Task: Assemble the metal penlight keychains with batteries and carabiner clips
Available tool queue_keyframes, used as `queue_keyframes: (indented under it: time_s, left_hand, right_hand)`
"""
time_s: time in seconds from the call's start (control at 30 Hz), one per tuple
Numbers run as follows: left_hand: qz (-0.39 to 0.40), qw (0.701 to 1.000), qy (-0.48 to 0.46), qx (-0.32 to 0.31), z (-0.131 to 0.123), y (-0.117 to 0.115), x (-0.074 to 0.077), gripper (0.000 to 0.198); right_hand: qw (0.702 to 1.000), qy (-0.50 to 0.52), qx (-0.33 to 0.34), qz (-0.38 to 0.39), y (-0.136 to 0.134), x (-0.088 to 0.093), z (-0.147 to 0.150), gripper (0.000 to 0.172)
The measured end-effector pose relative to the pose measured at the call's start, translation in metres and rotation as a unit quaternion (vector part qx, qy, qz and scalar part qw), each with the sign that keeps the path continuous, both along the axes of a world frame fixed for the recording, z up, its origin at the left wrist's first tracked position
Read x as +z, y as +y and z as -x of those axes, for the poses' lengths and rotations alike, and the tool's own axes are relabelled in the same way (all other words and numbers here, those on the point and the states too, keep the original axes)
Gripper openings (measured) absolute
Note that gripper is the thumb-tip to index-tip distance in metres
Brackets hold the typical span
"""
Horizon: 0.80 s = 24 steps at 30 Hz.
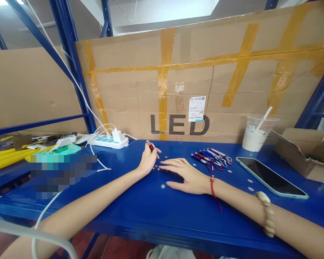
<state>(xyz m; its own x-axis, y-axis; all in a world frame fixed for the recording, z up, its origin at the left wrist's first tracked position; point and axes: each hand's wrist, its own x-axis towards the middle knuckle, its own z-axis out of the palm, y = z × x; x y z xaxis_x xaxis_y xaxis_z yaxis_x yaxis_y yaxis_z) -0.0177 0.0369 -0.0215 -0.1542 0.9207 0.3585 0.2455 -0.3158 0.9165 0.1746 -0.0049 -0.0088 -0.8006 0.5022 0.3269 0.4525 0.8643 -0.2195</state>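
Note:
My left hand (148, 160) is closed around a small dark-red metal tube (150, 145), its pinkish end pointing up and away. To its right, my right hand (187, 176) hovers low over or rests on the table with fingers stretched and apart. A small reddish piece (166, 171) shows under its fingertips, mostly hidden. Several tiny round metal pieces (156, 166), which look like button cells, lie between the hands. Beyond my right hand, several slim keychain flashlights (210, 157) in purple, red, blue and silver lie in a slanted row, with carabiner clips at their near ends.
On the blue table (135, 208) a phone (271, 178), a cup with a straw (256, 133) and an open cardboard box (307, 154) stand right. A power strip (110, 140), white cables (90, 144) and packets (67, 149) lie left. A large carton (140, 97) closes off the back.

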Motion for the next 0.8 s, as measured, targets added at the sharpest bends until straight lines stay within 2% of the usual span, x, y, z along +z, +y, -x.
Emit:
queue_keyframes:
  time_s: [0.13,0.3,0.5,0.8]
  left_hand:
    - [0.007,1.0,-0.005,0.002,-0.004,-0.003,-0.001,0.007]
    - [0.035,0.999,0.026,-0.011,-0.005,-0.009,0.005,0.011]
    - [0.062,0.997,-0.041,-0.008,-0.004,-0.007,0.005,0.015]
    - [0.086,0.992,-0.088,-0.027,-0.009,-0.014,0.01,0.016]
  right_hand:
    - [0.999,-0.017,0.039,0.0,-0.001,0.0,0.012,0.049]
    - [0.999,-0.014,0.034,-0.02,-0.002,0.0,0.013,0.041]
    - [0.998,-0.033,0.053,-0.028,-0.005,0.001,0.013,0.049]
    - [0.999,0.034,0.02,-0.031,-0.004,-0.004,0.011,0.041]
